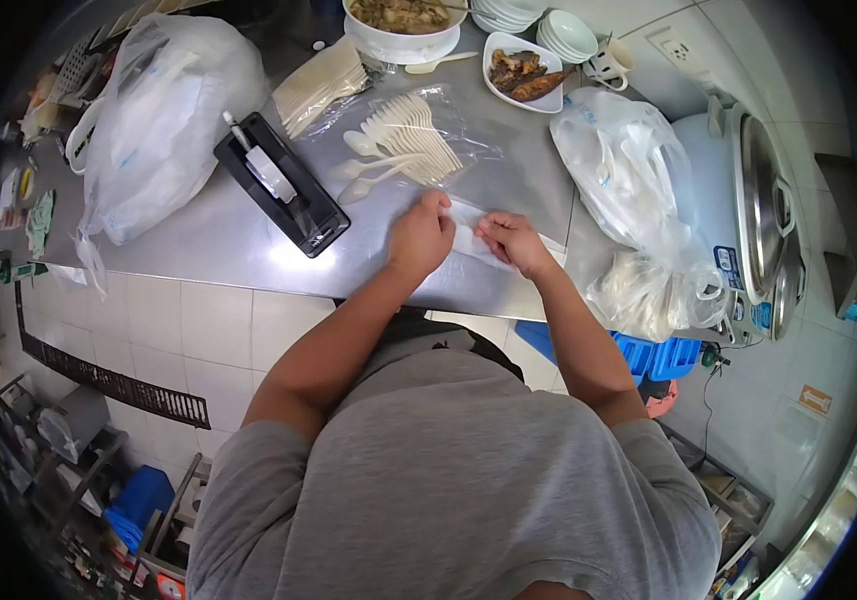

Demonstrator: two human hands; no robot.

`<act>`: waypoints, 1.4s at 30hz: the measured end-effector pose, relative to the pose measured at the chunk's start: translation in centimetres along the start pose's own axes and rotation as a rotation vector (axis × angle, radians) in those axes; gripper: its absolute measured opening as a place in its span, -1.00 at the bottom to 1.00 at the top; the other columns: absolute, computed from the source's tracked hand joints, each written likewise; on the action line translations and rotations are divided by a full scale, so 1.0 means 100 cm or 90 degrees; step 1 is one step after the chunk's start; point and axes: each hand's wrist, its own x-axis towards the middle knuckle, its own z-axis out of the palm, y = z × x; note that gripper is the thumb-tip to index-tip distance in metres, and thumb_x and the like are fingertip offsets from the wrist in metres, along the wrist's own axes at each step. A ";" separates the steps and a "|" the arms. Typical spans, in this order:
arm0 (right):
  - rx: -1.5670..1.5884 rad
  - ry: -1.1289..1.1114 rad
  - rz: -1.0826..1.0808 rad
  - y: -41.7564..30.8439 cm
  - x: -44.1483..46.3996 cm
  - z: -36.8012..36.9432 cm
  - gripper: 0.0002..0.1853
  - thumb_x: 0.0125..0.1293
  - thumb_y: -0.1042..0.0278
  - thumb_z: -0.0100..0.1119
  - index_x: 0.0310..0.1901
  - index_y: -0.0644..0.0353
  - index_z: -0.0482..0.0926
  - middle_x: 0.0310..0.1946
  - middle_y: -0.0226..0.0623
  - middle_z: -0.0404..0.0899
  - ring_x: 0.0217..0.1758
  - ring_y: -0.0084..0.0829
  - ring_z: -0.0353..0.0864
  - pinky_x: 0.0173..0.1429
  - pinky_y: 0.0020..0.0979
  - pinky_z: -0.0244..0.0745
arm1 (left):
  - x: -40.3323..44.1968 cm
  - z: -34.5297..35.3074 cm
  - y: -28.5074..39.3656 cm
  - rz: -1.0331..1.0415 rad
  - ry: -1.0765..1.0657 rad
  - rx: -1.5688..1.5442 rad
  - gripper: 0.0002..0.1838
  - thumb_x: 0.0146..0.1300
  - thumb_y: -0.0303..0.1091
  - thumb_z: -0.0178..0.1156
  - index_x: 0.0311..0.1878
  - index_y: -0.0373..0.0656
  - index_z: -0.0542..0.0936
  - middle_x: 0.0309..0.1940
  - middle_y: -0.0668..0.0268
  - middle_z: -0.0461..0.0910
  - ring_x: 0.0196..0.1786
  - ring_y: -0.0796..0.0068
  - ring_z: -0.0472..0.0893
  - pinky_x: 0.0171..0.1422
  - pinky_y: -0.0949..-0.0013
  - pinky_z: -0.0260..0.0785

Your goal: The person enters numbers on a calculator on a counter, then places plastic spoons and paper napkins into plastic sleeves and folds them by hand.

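Note:
At the steel counter's front, my left hand (421, 235) is closed with its fingertips at the left end of a flat white napkin-like sheet (464, 236). My right hand (511, 243) pinches the same sheet a little further right, and part of it is hidden under the fingers. Just beyond my left hand, a pile of cream disposable spoons (413, 135) lies on a clear plastic bag (468, 125). To the left stands a black tape dispenser (283, 185) with a roll of tape in it.
A stack of beige flat packets (320, 85) lies behind the spoons. Further back are a bowl of food (403, 45), a dish of cooked pieces (523, 80) and stacked bowls (566, 38). Filled plastic bags flank the counter, left (168, 120) and right (628, 170), beside a large lidded pot (763, 210).

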 end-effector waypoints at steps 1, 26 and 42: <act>0.008 0.000 0.001 0.001 0.001 -0.001 -0.75 0.42 0.20 0.09 -0.33 0.17 0.59 -0.69 -0.58 0.27 -0.67 -0.71 0.14 -0.59 -0.59 0.01 | 0.000 -0.003 0.007 -0.026 -0.016 0.005 -0.69 0.14 -0.39 0.25 -0.05 -0.11 0.44 -0.47 0.21 0.58 -0.40 0.17 0.62 -0.29 0.15 0.44; -0.639 0.206 -0.021 -0.025 0.018 0.023 -0.69 0.18 0.16 0.11 -0.30 0.28 0.65 -0.22 0.06 0.64 -0.08 0.01 0.61 0.02 -0.08 0.49 | 0.019 0.009 0.014 -0.021 -0.058 0.195 -0.62 0.12 -0.24 0.35 -0.14 -0.17 0.37 -0.46 0.06 0.60 -0.33 0.00 0.63 -0.23 0.05 0.42; -0.245 0.336 0.052 0.058 -0.080 -0.083 -0.60 0.19 0.06 0.29 -0.54 0.30 0.61 -0.71 -0.30 0.53 -0.71 -0.53 0.40 -0.59 -0.43 0.28 | -0.034 0.022 0.031 0.435 -0.230 0.289 -0.32 0.05 -0.01 0.36 0.21 -0.09 0.41 0.26 0.14 0.34 0.36 0.20 0.29 0.38 -0.06 0.12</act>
